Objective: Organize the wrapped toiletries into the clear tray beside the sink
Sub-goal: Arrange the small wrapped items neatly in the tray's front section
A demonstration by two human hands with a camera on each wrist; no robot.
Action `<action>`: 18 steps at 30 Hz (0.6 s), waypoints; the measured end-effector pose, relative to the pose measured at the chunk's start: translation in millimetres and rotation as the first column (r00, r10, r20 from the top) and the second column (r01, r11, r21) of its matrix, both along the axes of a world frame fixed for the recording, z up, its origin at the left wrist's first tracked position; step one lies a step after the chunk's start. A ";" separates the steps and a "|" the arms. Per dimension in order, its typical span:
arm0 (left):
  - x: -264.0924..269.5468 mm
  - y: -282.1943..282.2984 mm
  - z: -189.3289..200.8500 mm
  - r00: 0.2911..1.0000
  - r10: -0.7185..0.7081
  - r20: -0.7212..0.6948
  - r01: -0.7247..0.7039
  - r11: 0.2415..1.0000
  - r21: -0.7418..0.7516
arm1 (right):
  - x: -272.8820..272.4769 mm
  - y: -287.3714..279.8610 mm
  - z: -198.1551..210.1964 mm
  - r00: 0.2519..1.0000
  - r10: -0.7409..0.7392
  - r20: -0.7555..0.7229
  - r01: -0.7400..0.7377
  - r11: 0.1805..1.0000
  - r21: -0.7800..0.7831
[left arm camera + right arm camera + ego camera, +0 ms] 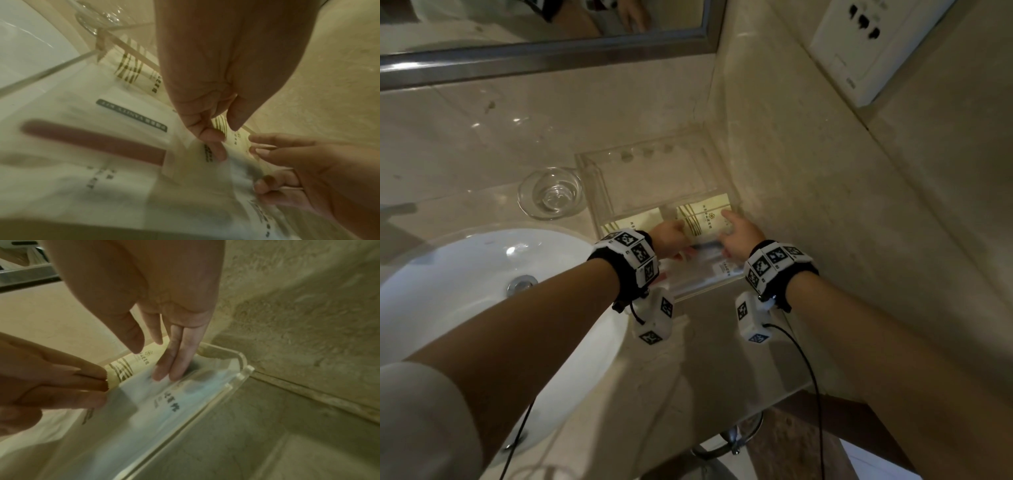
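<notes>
A clear tray (593, 185) sits on the counter between the sink and the wall. Two cream packets with gold stripes lie in it, one on the right (709, 216) and one on the left (635, 222). Nearer the front lie translucent wrapped items (710, 270), one with a pink strip (92, 141). My left hand (675, 229) reaches into the tray, its straight fingers (90, 382) touching the edge of the right cream packet. My right hand (729, 221) is beside it, its straight fingers (174, 368) pressing a translucent white packet (154, 402) near the tray's right corner (240, 360).
A small glass dish (551, 193) stands just left of the tray. The white sink basin (465, 274) with its drain (520, 282) is at the left. The stone wall (825, 171) runs close along the tray's right side, with a socket plate (876, 44) higher up. A mirror (534, 31) hangs behind.
</notes>
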State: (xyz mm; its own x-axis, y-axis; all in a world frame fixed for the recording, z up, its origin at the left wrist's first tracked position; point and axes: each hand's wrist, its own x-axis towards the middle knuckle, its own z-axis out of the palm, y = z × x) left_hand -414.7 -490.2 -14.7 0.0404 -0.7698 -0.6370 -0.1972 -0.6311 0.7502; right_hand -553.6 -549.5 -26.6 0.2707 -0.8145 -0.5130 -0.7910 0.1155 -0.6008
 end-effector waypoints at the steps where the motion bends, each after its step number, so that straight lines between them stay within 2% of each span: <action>1: 0.4 0.8 0.2 1.000 -0.001 -0.001 0.001 1.000 -0.003 | 0.1 0.1 -1.5 1.000 0.011 0.007 -0.011 1.000 0.018; 5: 2.9 2.1 -0.3 1.000 -0.012 0.000 0.012 1.000 -0.015 | -1.6 -1.1 -7.8 0.997 0.069 0.031 -0.070 0.996 0.057; 8: 4.4 3.6 -0.1 1.000 -0.002 0.007 0.002 1.000 -0.012 | -1.6 -3.7 -9.2 0.998 0.048 0.032 -0.050 0.998 0.041; 18: 6.3 6.8 0.3 1.000 0.004 -0.019 -0.004 1.000 -0.007 | 14.4 -5.9 -13.6 0.990 0.120 -0.071 -0.121 0.993 -0.007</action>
State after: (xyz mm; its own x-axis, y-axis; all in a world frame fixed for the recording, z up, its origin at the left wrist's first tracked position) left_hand -408.4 -483.4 -14.4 0.0314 -0.7741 -0.6323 -0.1802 -0.6267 0.7582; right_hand -539.2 -555.5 -40.2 0.3304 -0.7839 -0.5256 -0.8393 0.0107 -0.5436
